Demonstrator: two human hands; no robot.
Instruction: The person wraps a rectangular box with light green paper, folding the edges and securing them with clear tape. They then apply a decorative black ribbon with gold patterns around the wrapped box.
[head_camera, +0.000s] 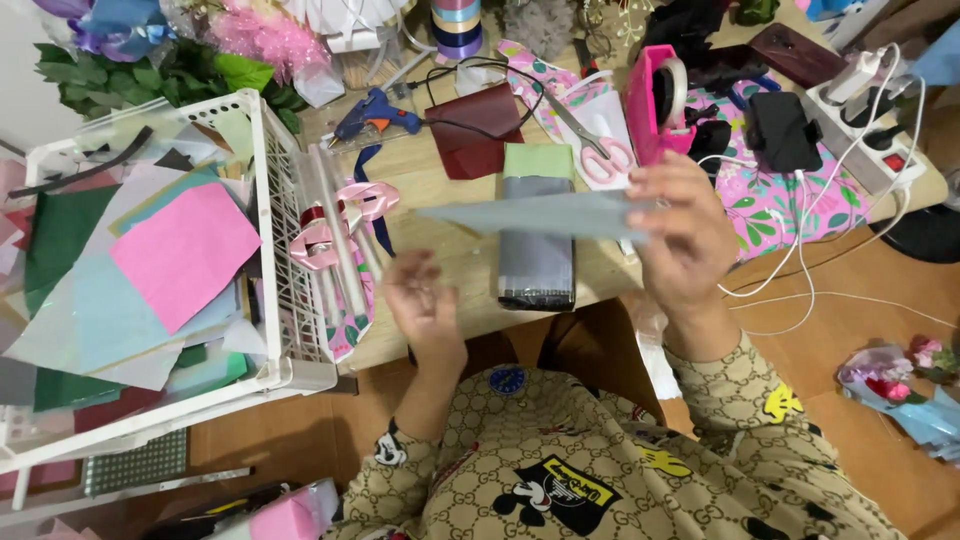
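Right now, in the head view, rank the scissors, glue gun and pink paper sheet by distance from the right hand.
1. Scissors: just above and left of the right hand, on the table.
2. Glue gun: farther left, near the table's back.
3. Pink paper sheet: far left, in the white basket.

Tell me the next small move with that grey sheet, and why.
Probably bring the left hand up to grip the free end of the grey sheet. Only the right hand pinches it at one end, and the left hand is open, empty, just below it.

Head cam, steep downward, close-up.
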